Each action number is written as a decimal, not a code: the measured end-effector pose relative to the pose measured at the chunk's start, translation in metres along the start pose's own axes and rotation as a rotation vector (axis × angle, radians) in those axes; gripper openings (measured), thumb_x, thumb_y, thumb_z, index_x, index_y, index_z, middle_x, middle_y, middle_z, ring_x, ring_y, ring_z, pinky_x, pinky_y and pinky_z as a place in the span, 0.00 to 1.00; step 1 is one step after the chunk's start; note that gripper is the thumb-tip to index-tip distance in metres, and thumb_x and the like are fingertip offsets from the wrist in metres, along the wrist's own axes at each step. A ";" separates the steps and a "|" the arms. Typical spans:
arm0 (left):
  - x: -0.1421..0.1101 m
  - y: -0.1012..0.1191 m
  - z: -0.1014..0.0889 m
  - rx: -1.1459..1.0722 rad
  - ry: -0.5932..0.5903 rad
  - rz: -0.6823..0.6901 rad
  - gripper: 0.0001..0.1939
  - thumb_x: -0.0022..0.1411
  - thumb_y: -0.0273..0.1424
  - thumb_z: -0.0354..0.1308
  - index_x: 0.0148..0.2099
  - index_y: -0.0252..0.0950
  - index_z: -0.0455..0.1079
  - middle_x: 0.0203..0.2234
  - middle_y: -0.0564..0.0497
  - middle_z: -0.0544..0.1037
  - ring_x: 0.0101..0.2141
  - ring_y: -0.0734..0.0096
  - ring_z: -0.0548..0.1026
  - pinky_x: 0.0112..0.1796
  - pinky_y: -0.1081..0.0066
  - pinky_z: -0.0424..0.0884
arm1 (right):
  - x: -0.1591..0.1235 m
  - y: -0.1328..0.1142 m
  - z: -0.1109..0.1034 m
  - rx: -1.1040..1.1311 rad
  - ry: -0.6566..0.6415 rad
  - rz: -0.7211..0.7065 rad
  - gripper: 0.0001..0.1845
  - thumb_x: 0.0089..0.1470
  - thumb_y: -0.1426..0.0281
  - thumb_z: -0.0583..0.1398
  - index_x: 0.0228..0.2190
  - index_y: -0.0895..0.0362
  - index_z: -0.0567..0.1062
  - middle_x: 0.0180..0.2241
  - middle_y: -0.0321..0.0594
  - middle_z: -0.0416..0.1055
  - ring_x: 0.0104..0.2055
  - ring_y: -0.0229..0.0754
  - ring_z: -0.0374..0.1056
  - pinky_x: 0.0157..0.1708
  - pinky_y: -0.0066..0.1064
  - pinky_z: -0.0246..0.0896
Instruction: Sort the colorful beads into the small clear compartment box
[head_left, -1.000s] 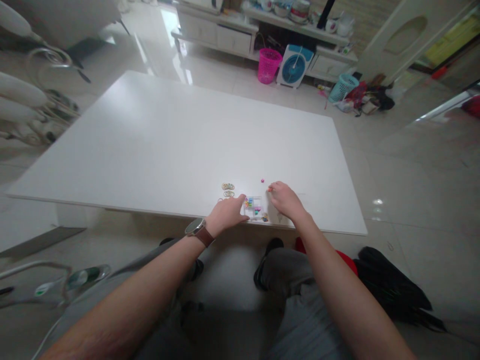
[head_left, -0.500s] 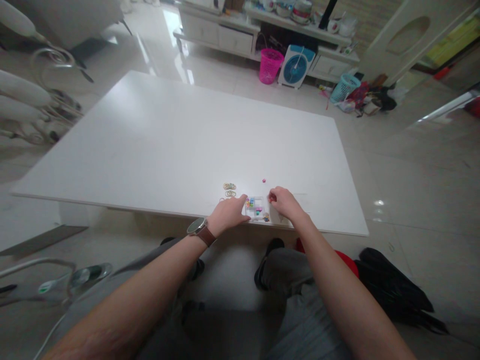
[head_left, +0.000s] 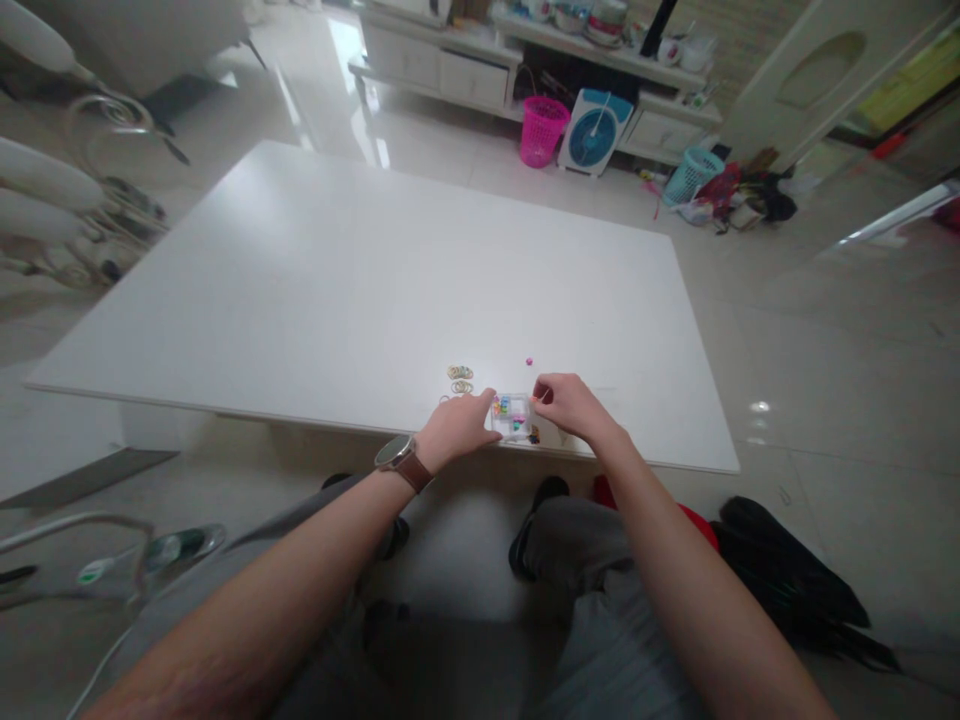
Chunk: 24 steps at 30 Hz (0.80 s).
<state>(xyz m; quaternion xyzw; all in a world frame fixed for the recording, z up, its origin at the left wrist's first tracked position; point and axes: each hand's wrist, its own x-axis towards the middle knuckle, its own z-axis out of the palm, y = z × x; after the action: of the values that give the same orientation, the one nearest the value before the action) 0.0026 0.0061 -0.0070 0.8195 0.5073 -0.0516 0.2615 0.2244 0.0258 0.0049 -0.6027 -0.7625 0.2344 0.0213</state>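
Note:
A small clear plastic box with coloured bits in its compartments lies near the front edge of the white table. My left hand, with a watch on the wrist, rests against the box's left side, fingers curled. My right hand sits at the box's right side with its fingertips pinched together; whether they hold anything is too small to see. A tiny pink bead lies on the table just beyond my right hand. Several small rings lie left of the box.
A pink basket, a blue fan and a teal basket stand on the floor beyond the table, in front of a low white cabinet. A black bag lies on the floor at my right.
My right hand has drawn left and closer to the box, its fingers closing into a pinch. My left hand has stayed at the box's left side.

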 end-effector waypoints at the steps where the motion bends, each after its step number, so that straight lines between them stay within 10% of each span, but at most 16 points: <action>1: 0.000 0.000 0.000 0.000 0.002 0.001 0.28 0.62 0.43 0.62 0.60 0.39 0.61 0.45 0.39 0.80 0.46 0.49 0.79 0.43 0.61 0.71 | -0.002 -0.002 -0.001 0.012 -0.019 -0.025 0.04 0.53 0.75 0.62 0.32 0.59 0.78 0.31 0.39 0.76 0.32 0.37 0.67 0.33 0.26 0.55; 24: 0.001 0.001 0.002 -0.012 0.011 0.001 0.27 0.61 0.43 0.62 0.58 0.39 0.62 0.44 0.40 0.80 0.45 0.48 0.79 0.42 0.61 0.71 | -0.010 -0.040 0.004 -0.373 -0.265 0.010 0.10 0.56 0.71 0.61 0.38 0.59 0.82 0.39 0.54 0.79 0.38 0.49 0.75 0.35 0.31 0.61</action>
<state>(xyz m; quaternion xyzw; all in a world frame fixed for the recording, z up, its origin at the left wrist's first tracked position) 0.0041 0.0061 -0.0085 0.8183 0.5088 -0.0439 0.2639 0.1898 0.0087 0.0191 -0.5640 -0.7856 0.1669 -0.1921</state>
